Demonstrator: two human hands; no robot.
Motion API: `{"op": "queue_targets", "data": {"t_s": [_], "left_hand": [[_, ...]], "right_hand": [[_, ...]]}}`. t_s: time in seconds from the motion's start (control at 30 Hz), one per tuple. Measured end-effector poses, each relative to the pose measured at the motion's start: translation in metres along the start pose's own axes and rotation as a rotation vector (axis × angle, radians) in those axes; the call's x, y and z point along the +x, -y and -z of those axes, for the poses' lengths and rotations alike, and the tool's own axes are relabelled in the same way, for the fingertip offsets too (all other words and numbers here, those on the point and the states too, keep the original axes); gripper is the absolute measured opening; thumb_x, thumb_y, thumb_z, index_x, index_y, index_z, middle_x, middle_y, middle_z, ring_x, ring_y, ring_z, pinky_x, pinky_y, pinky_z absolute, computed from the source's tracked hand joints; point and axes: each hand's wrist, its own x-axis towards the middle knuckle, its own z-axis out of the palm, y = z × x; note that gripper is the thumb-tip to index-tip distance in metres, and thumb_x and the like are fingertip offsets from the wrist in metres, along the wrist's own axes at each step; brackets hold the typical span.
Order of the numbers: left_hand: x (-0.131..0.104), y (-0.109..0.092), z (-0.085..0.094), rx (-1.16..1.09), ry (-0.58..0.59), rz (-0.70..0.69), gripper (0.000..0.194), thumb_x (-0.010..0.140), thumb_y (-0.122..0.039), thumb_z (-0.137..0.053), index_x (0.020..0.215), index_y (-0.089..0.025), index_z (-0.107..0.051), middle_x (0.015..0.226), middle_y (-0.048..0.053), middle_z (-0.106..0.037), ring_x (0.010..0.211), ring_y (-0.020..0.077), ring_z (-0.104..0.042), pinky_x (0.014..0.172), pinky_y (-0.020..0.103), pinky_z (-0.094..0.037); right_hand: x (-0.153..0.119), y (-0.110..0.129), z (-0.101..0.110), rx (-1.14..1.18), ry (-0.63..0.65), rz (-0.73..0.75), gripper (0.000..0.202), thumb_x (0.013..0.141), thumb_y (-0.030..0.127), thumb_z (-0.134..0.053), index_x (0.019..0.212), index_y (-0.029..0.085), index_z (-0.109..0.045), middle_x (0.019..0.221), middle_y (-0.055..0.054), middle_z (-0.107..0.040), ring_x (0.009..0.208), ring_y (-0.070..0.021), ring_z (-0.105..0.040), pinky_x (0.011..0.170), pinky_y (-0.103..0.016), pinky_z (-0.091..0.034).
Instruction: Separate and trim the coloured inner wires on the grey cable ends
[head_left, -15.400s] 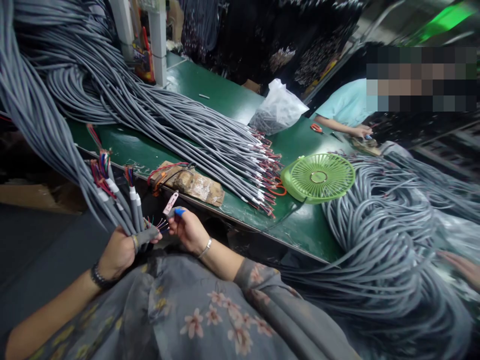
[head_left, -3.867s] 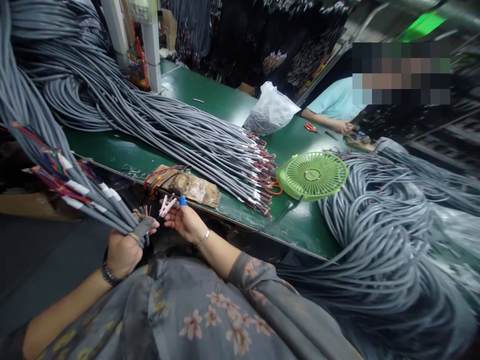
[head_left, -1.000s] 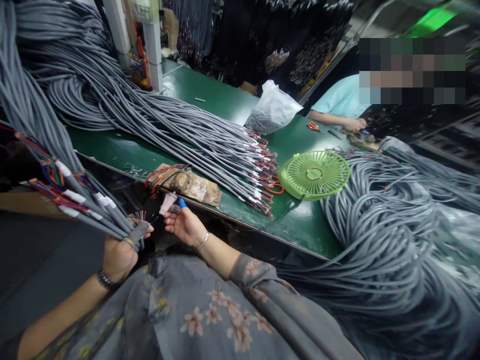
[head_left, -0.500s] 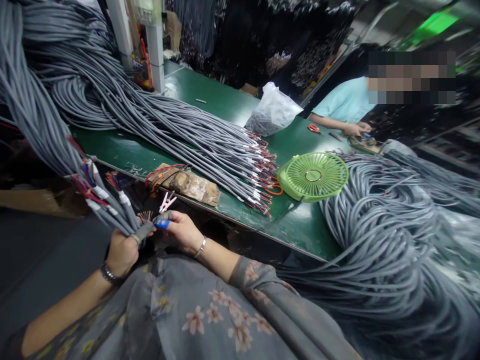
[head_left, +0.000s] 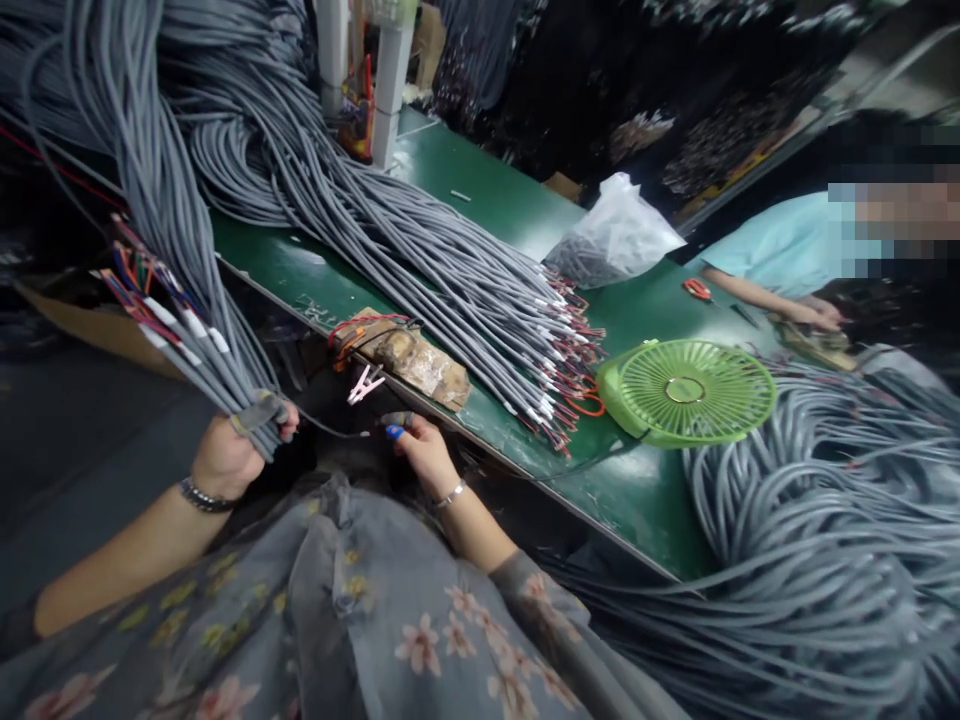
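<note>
The left hand point(head_left: 225, 462) holds a grey round-cable bundle point(head_left: 214, 382); the right hand point(head_left: 429, 456) has moved apart, grip narrow near one thin grey cable end point(head_left: 364, 434), contents unclear

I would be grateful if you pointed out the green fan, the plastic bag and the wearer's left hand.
Green fan point(head_left: 685, 390), head view: its hub.
Plastic bag point(head_left: 619, 232), head view: its middle.
Left hand point(head_left: 225, 458), head view: back of the hand.
</note>
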Motion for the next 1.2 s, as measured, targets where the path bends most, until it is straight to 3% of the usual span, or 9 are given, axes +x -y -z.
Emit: {"op": "queue_targets", "data": {"t_s": [0.2, 0.37, 0.53, 0.63, 0.73, 0.83, 0.93, 1.07, 1.2], "left_hand": [[-0.002, -0.005, 0.005, -0.043, -0.013, 0.058, 0.025, 0.065, -0.039, -0.093, 0.059, -0.026, -0.072, 0.061, 0.003, -0.071, 0.056, 0.0181, -0.06, 0.053, 0.031, -0.055], [-0.006, -0.003, -0.007, -0.051, -0.066, 0.06, 0.025, 0.058, -0.033, -0.096, 0.062, -0.022, -0.074, 0.062, 0.002, -0.075, 0.054, 0.0161, -0.064, 0.051, 0.026, -0.055], [-0.015, 0.001, -0.02, 0.021, -0.031, 0.017, 0.033, 0.05, -0.036, -0.105, 0.061, -0.02, -0.078, 0.06, 0.003, -0.075, 0.055, 0.0168, -0.067, 0.054, 0.026, -0.056], [-0.02, 0.003, -0.025, 0.031, -0.018, -0.006, 0.034, 0.045, -0.032, -0.106, 0.061, -0.021, -0.079, 0.06, 0.002, -0.075, 0.057, 0.0183, -0.067, 0.056, 0.028, -0.057], [-0.022, 0.006, -0.027, 0.055, 0.011, -0.002, 0.035, 0.043, -0.034, -0.107, 0.06, -0.023, -0.078, 0.06, 0.0, -0.076, 0.062, 0.0217, -0.07, 0.059, 0.03, -0.059], [-0.023, 0.009, -0.024, 0.113, 0.075, 0.002, 0.039, 0.043, -0.04, -0.108, 0.054, -0.026, -0.073, 0.055, 0.0, -0.073, 0.063, 0.0244, -0.071, 0.06, 0.034, -0.063], [-0.023, 0.009, -0.016, 0.153, 0.131, -0.013, 0.04, 0.046, -0.043, -0.108, 0.055, -0.026, -0.074, 0.057, 0.0, -0.074, 0.065, 0.0257, -0.073, 0.063, 0.035, -0.064], [-0.028, 0.005, -0.003, 0.123, 0.186, -0.026, 0.041, 0.052, -0.051, -0.109, 0.063, -0.023, -0.081, 0.063, 0.004, -0.078, 0.061, 0.0222, -0.07, 0.061, 0.032, -0.061], [-0.033, -0.003, 0.012, 0.044, 0.062, -0.081, 0.054, 0.058, -0.07, -0.105, 0.064, -0.022, -0.082, 0.063, 0.006, -0.075, 0.06, 0.0208, -0.065, 0.06, 0.034, -0.058]], "right_hand": [[-0.014, -0.003, 0.013, -0.119, 0.017, 0.054, 0.038, 0.077, 0.051, -0.089, 0.101, 0.022, -0.083, 0.078, -0.001, -0.072, 0.064, -0.0151, -0.055, 0.06, -0.029, -0.05], [-0.023, 0.021, -0.002, -0.209, 0.289, 0.208, 0.039, 0.087, 0.058, -0.085, 0.102, 0.022, -0.085, 0.089, -0.004, -0.079, 0.076, -0.0182, -0.066, 0.071, -0.032, -0.058], [-0.023, 0.05, -0.035, -0.341, 0.495, 0.453, 0.038, 0.102, 0.058, -0.076, 0.109, 0.022, -0.086, 0.102, -0.007, -0.084, 0.094, -0.0228, -0.076, 0.092, -0.038, -0.064], [-0.014, 0.062, -0.057, -0.446, 0.446, 0.592, 0.038, 0.101, 0.056, -0.081, 0.118, 0.022, -0.084, 0.103, -0.008, -0.083, 0.096, -0.0248, -0.076, 0.097, -0.041, -0.065], [-0.002, 0.071, -0.077, -0.478, 0.347, 0.63, 0.043, 0.101, 0.052, -0.083, 0.13, 0.022, -0.079, 0.111, -0.009, -0.082, 0.102, -0.0255, -0.076, 0.101, -0.041, -0.064], [0.005, 0.079, -0.089, -0.485, 0.352, 0.599, 0.033, 0.101, 0.055, -0.081, 0.112, 0.024, -0.08, 0.103, -0.007, -0.078, 0.099, -0.0253, -0.073, 0.099, -0.039, -0.062], [0.003, 0.08, -0.093, -0.459, 0.376, 0.548, 0.035, 0.098, 0.06, -0.082, 0.094, 0.025, -0.077, 0.094, -0.004, -0.075, 0.095, -0.0252, -0.07, 0.096, -0.039, -0.061], [-0.009, 0.07, -0.092, -0.347, 0.35, 0.518, 0.037, 0.1, 0.062, -0.074, 0.096, 0.025, -0.075, 0.097, -0.007, -0.075, 0.095, -0.0254, -0.069, 0.097, -0.041, -0.061], [-0.023, 0.063, -0.083, -0.292, 0.423, 0.533, 0.054, 0.1, 0.08, -0.066, 0.093, 0.026, -0.071, 0.095, -0.008, -0.073, 0.092, -0.0258, -0.069, 0.095, -0.042, -0.06]]}}
